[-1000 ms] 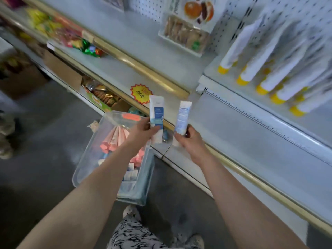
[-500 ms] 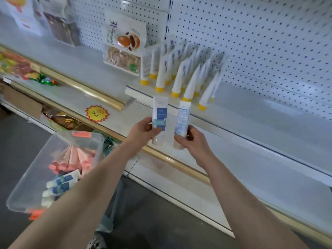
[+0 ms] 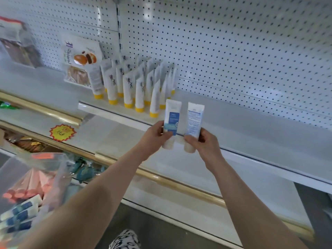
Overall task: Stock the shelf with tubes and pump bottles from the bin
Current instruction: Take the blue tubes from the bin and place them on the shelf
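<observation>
Nearest us, low on the left, the clear bin (image 3: 57,169) holds at least three blue-and-white tubes (image 3: 19,214) lying flat and a blurred bunch of pink tubes (image 3: 27,193) that we cannot count; we see no pump bottle. Ahead, each grip is curled round one tube: our left hand (image 3: 152,139) pinches the blue-fronted tube (image 3: 172,119), and our right hand (image 3: 206,146) the print-side tube (image 3: 194,121). Both stand upright, cap down, side by side. The shelf (image 3: 251,126) lies just beyond the caps and slightly above them, its bare stretch nearer our right hand. Farther left on it stand yellow-capped tubes (image 3: 128,90), too crowded to count.
</observation>
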{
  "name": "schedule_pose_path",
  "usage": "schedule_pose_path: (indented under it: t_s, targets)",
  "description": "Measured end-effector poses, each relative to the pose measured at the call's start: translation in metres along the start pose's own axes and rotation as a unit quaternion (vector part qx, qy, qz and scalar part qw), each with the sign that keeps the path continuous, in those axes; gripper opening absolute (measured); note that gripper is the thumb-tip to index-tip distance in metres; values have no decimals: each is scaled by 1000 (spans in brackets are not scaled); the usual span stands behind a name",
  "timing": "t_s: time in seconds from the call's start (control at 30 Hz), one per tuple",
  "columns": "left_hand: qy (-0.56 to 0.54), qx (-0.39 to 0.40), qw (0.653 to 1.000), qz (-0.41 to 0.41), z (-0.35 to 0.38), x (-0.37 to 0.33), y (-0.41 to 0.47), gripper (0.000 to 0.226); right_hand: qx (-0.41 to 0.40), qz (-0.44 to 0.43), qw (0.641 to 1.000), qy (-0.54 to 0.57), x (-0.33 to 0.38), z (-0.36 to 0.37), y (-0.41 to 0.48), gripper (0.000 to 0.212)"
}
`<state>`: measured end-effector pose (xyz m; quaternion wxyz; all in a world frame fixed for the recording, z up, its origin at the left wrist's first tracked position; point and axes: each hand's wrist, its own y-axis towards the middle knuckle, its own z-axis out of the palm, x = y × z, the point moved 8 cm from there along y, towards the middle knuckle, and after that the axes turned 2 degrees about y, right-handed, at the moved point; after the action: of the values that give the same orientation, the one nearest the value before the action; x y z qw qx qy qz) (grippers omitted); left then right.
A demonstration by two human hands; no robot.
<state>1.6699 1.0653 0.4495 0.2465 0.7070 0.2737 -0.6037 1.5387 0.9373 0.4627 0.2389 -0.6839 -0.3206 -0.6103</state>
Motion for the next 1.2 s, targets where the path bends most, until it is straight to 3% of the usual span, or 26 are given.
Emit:
schedule_pose_path:
  t_s: [0.23,0.6,0.93,1.2]
  targets:
    - [38,-26,999,9,37,-23,48,28,-59,-7,998,-35,10,-45,35,19]
    - [137,-79,987,26,57,-26,157,29,-122,28,990,-67,-10,-68,154,24]
    - [102,-123,986,41,61,-6,253,25,-65,66,984,-151,-26,-42,257,49]
    - [42,-154,985,72,60,4,300,37,-111,22,967,-227,-23,-46,304,29]
